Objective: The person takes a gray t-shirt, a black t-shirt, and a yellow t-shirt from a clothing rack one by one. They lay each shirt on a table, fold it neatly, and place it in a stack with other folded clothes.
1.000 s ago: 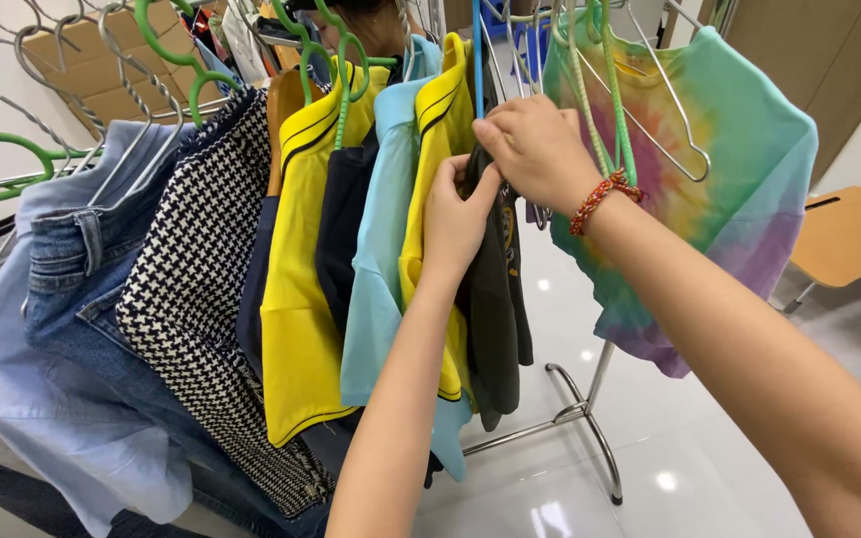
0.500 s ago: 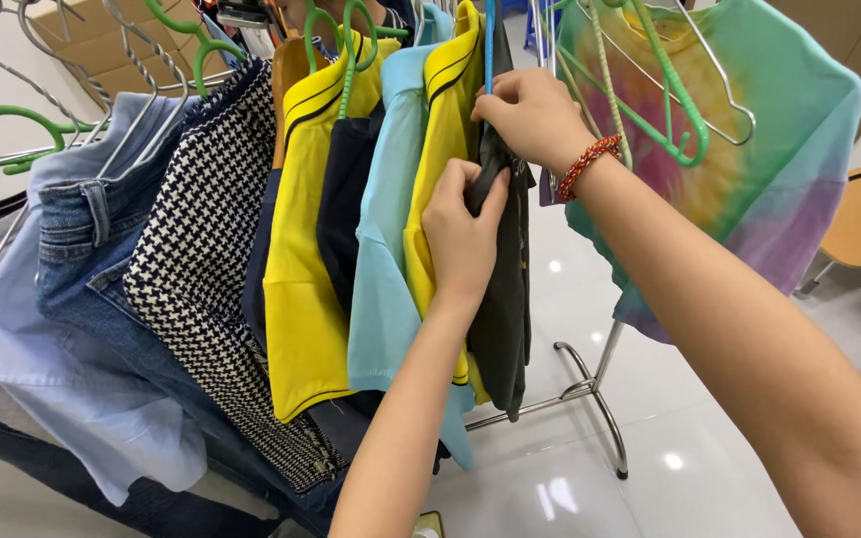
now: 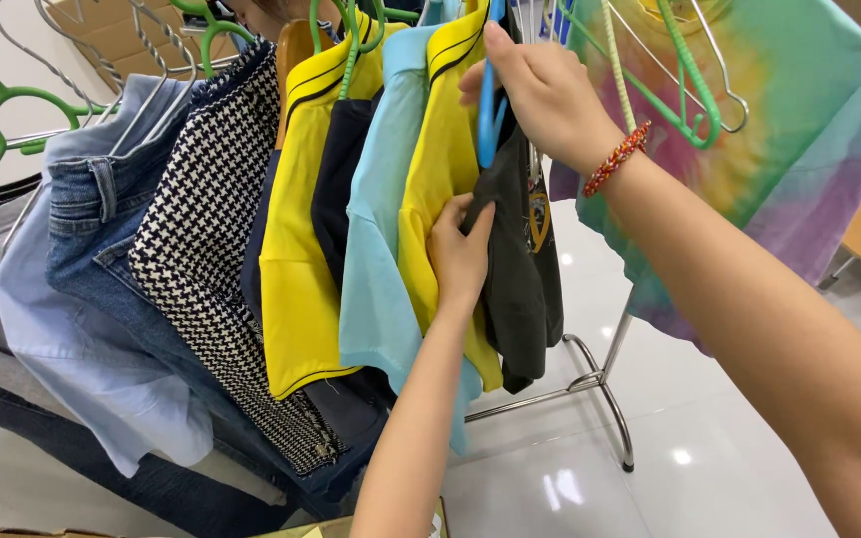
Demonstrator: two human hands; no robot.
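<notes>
Yellow cloth fills the middle of the rack: the left hand (image 3: 458, 254) presses against a yellow shirt (image 3: 440, 189), fingers together, their tips touching the dark shirt (image 3: 522, 269) just beside it at 3 o'clock. At 12 o'clock from it, the right hand (image 3: 540, 90), with a red bead bracelet (image 3: 615, 157) on its wrist, pinches the blue hanger (image 3: 488, 110) that carries the dark shirt. A light blue shirt (image 3: 376, 249) hangs at 9 o'clock of the yellow one; a tie-dye shirt (image 3: 799, 139) hangs at 3 o'clock, on a green hanger (image 3: 670, 100). Farther toward 9 o'clock hang a houndstooth garment (image 3: 206, 239) and jeans (image 3: 87, 219).
</notes>
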